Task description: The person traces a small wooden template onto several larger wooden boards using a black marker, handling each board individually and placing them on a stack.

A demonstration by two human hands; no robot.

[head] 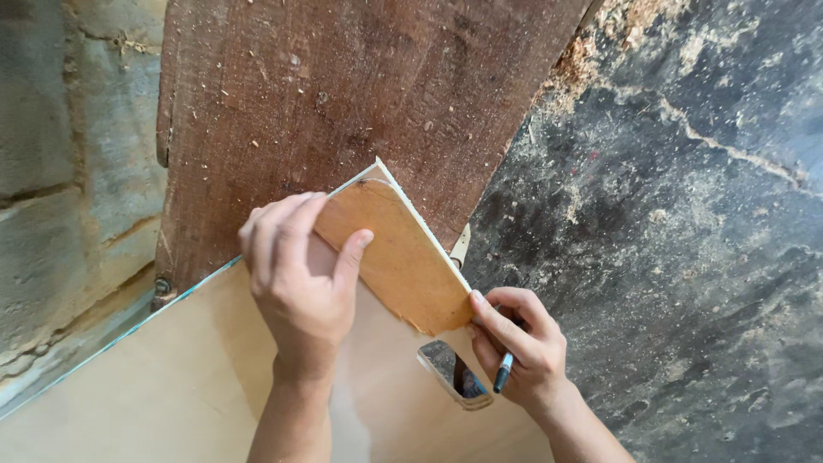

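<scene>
1. Furthest left of the fingers, a block wall (51,171) is standing well apart from both hands, so there is no working room on that side beyond the sheet's edge.
2. The pale sheet (154,386) is lying on the worktop (283,94), a dark, dusty plank; its thin greenish edge is running diagonally up from the lower left toward the left hand.
3. The left hand (296,274) is pressing flat on a small brown hardboard piece (403,257), fingers (283,227) spread over its upper left part and the thumb lying along its face. The hand is bearing down, not wrapping around anything.
4. The hardboard piece is sitting at the sheet's corner, its pointed top just above the left fingers and its long white edge slanting down toward the right fingers.
5. The right hand (519,343) is closed around a dark marker (503,371), whose tip is pointing down and away from the piece, while the fingertips are touching the piece's lower right corner.
6. Judged from this, the step in hand is steadying the piece as a template; the next move seems to call for keeping firm pressure and bringing the marker tip to the edge.
7. Just below the right fingers a small shiny object (454,375) is lying on the sheet, near the wrist's path.
8. Right of the right fingers, the dark sawdust-strewn floor (686,214) is lying beyond the edge.
</scene>
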